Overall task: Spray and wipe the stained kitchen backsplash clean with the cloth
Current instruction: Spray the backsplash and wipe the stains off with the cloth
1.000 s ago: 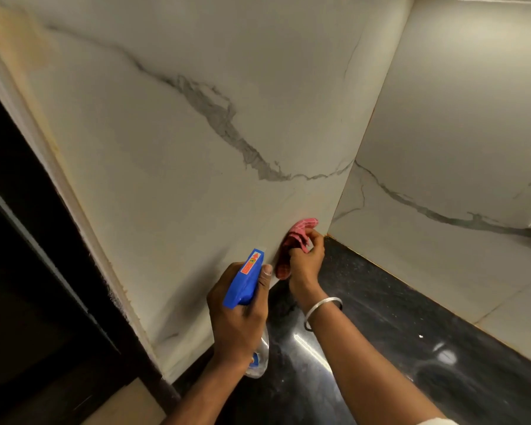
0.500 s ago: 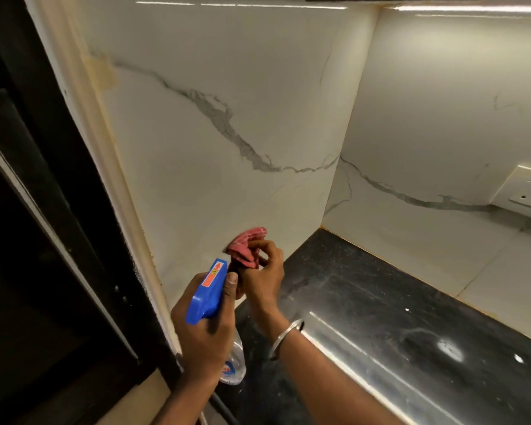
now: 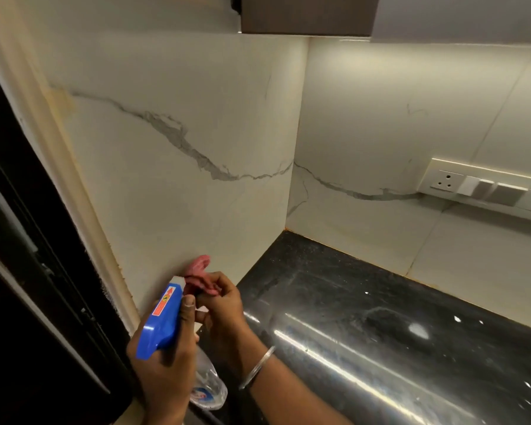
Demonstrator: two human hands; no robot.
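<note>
— Near the left wall, marble backsplash (image 3: 178,210) meets black counter (image 3: 365,317).
— Hands?
— Left hand (image 3: 166,372) grips the spray bottle (image 3: 163,320); right hand (image 3: 224,305) pinches the red cloth (image 3: 200,271) against the tile.

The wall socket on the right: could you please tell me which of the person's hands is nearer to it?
Right. The right hand, holding the pink cloth, is nearer the socket, though well below and left of it. The left hand, gripping the spray bottle, is farther left.
</note>
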